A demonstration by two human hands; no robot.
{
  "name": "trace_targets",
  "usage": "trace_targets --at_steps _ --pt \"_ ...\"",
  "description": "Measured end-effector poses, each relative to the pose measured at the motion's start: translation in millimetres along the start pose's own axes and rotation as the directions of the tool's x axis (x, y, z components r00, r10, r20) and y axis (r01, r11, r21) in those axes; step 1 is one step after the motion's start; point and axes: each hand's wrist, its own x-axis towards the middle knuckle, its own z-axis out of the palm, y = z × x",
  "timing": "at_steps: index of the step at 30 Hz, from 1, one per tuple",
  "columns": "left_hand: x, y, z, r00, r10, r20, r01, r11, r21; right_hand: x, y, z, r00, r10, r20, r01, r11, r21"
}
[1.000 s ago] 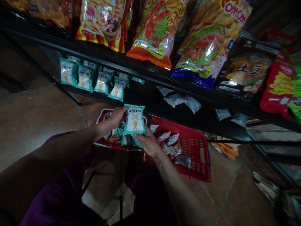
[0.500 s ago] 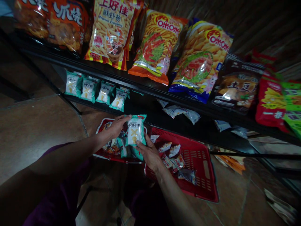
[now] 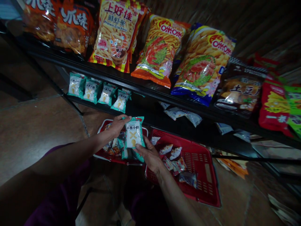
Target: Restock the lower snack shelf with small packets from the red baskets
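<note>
Between my two hands is a small teal and white snack bag (image 3: 133, 133), its printed front turned up towards me. My left hand (image 3: 118, 126) pinches its upper left corner. The fingers and thumb of my right hand (image 3: 150, 154) close on its lower right side. Both hands are over the left red basket (image 3: 100, 153), which has a white rim and holds more teal bags and some brown-orange packets. On the lower shelf, several like teal bags (image 3: 90, 90) stand in a row, just beyond my left hand.
To the right is a second red basket (image 3: 207, 175) with several small packets (image 3: 174, 160). Large snack bags, including prawn crackers (image 3: 115, 37), line the black upper shelf (image 3: 150, 91). White packets (image 3: 183, 114) lie on the lower shelf. A black bar (image 3: 256, 159) crosses at the right.
The held snack bag has tilted slightly and shifted a little down and left, still in both hands. The whole view has moved slightly, so shelf and baskets sit a bit lower and further right.
</note>
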Motion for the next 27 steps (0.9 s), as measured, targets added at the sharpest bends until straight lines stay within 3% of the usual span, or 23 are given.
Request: trace_targets --at_steps 6,12,20,27 --pt "3.8 -2.4 -2.5 0.998 0.000 -0.069 -0.002 1.000 -0.026 3.9 4.8 -1.5 0.997 0.017 -0.074 -0.022 0.998 -0.063" --pt "4.2 -3.2 -1.6 0.998 -0.028 -0.064 0.024 0.997 -0.069 4.4 6.4 -1.7 0.993 0.019 -0.119 -0.035 0.989 -0.140" --pt "-1.8 4.2 3.9 0.957 -0.282 0.067 0.286 0.955 -0.079 1.9 3.8 1.5 0.994 -0.050 -0.102 0.050 0.999 -0.010" --pt "-9.3 1.5 1.6 0.908 -0.336 0.252 0.355 0.934 -0.033 6.7 7.0 -3.2 0.988 -0.093 -0.124 0.104 0.991 0.083"
